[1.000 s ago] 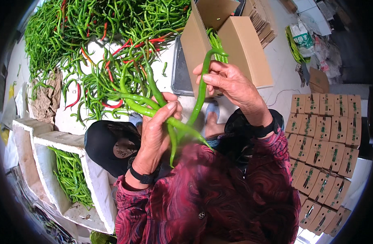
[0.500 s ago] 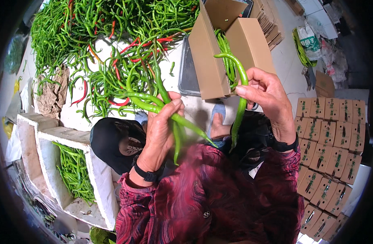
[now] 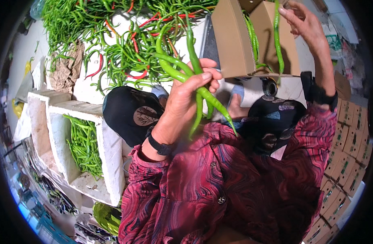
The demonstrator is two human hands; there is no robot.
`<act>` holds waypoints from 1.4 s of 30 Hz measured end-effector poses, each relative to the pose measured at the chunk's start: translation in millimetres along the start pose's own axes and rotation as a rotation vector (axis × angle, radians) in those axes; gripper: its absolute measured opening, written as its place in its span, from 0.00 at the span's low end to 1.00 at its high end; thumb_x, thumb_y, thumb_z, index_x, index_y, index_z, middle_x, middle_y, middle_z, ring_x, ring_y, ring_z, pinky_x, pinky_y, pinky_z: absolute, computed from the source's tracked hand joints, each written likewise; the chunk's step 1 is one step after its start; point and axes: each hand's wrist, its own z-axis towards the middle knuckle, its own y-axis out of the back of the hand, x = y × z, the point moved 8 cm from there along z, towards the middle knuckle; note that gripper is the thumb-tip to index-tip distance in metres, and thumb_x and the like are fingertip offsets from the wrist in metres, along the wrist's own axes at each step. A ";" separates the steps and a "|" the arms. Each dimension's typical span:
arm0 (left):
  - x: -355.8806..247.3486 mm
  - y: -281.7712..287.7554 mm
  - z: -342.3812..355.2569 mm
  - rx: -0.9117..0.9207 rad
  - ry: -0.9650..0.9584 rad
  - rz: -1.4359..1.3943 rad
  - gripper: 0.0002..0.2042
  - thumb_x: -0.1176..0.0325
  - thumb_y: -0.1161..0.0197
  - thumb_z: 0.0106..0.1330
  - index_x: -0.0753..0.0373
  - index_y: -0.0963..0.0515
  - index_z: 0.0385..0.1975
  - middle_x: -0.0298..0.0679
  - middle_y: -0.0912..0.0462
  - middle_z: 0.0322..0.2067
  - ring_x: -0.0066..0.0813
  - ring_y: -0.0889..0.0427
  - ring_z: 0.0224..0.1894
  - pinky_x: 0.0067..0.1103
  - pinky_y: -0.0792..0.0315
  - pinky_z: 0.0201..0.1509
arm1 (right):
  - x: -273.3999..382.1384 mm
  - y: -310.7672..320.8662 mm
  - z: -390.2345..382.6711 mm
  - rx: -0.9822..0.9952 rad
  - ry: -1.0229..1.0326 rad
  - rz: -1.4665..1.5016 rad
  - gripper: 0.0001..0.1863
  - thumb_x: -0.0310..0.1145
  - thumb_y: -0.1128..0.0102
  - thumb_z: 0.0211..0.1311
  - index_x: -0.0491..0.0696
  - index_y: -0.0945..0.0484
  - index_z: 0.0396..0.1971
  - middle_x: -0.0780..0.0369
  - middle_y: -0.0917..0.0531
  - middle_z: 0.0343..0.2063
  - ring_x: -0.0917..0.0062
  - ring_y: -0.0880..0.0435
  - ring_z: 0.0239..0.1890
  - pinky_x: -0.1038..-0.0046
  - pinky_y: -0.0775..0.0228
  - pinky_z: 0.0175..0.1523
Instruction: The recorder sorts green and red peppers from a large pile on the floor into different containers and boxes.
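Floor (image 3: 124, 20): pale, strewn with green and red peppers across the upper left of the frame.
Left hand (image 3: 190, 87): centre; thumb and fingers closed around several crossed green peppers (image 3: 172, 70).
Right hand (image 3: 306, 26): upper right; thumb and fingertips pinching one long pepper (image 3: 277, 40), upright, its top at the frame's edge.
Long pepper's shift: half a second ago beside the near corner of the cardboard box (image 3: 231, 40), now across its opening, so the work has shifted to the box; whether the tip is inside or above, I cannot tell.
Box edges: near rim by that tip; bare cardboard shows between the packed peppers (image 3: 251, 34) and the right wall.
Tape roll (image 3: 269, 86): just below the near rim, an obstacle there.
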 end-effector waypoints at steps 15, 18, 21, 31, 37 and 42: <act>-8.5 6.0 8.0 0.126 -0.057 -0.300 0.18 0.75 0.45 0.62 0.66 0.34 0.53 0.51 0.24 0.49 0.38 0.22 0.49 0.32 0.25 0.52 | 79.2 -172.3 -129.4 0.819 -0.203 0.492 0.19 0.44 0.49 0.64 0.42 0.19 0.31 0.65 0.18 0.26 0.86 0.23 0.25 0.81 0.33 0.27; -9.4 11.8 10.3 0.088 -0.082 -0.248 0.20 0.75 0.45 0.61 0.68 0.35 0.54 0.53 0.25 0.49 0.39 0.22 0.49 0.29 0.25 0.51 | 83.8 -165.1 -127.1 0.786 -0.131 0.531 0.19 0.45 0.48 0.63 0.43 0.19 0.31 0.65 0.18 0.26 0.85 0.24 0.24 0.82 0.33 0.31; -9.2 14.2 11.4 0.076 -0.094 -0.232 0.20 0.75 0.44 0.61 0.68 0.35 0.53 0.53 0.24 0.49 0.38 0.22 0.48 0.27 0.26 0.50 | 86.3 -165.0 -128.2 0.790 -0.164 0.558 0.18 0.44 0.44 0.61 0.43 0.20 0.28 0.66 0.19 0.24 0.85 0.25 0.24 0.82 0.34 0.33; 0.3 13.7 9.1 -0.019 -0.091 0.134 0.32 0.69 0.32 0.57 0.67 0.42 0.59 0.47 0.27 0.48 0.31 0.24 0.46 0.26 0.27 0.51 | 82.2 -191.4 -145.3 0.596 -0.149 0.719 0.13 0.39 0.37 0.57 0.43 0.24 0.28 0.67 0.23 0.20 0.87 0.28 0.23 0.80 0.37 0.27; 8.2 8.2 8.8 0.026 -0.045 0.052 0.30 0.67 0.36 0.61 0.66 0.41 0.60 0.46 0.26 0.48 0.31 0.25 0.48 0.26 0.28 0.52 | 70.9 -181.1 -158.3 0.645 -0.261 0.888 0.14 0.41 0.45 0.65 0.44 0.27 0.39 0.66 0.22 0.27 0.92 0.31 0.23 0.88 0.38 0.25; 15.0 17.1 18.7 0.033 -0.037 0.037 0.22 0.73 0.45 0.66 0.66 0.40 0.58 0.41 0.25 0.39 0.27 0.24 0.39 0.22 0.26 0.41 | 51.9 -198.4 -160.3 0.611 -0.260 0.923 0.15 0.42 0.48 0.67 0.44 0.28 0.38 0.65 0.22 0.30 0.91 0.32 0.23 0.88 0.38 0.26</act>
